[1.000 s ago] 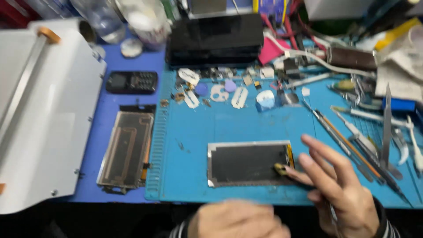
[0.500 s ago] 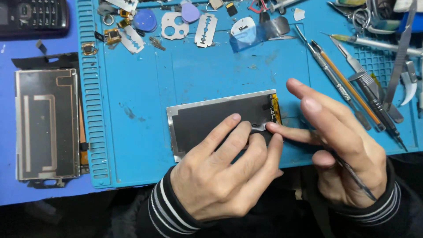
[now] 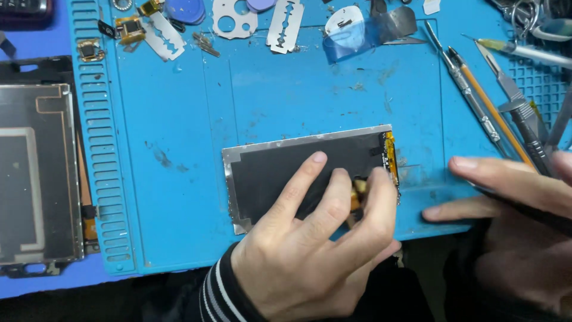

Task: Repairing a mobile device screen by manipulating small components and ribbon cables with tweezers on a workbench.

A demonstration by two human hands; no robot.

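The left hand (image 3: 310, 238) presses flat on the screen panel (image 3: 280, 173), lying left-right, while the right hand (image 3: 512, 220), holding a thin dark tool (image 3: 524, 206), waits just right of it.

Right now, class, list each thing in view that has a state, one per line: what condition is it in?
Screen panel: flat on the mat, dark side up, pinned by fingers.
Left hand: fingers pressing the panel's right end.
Right hand: off the panel, holding a thin dark tool.
Blue mat: smudged, parts scattered along its top.
Second panel: flat, untouched.
Razor blade: bare, flat.
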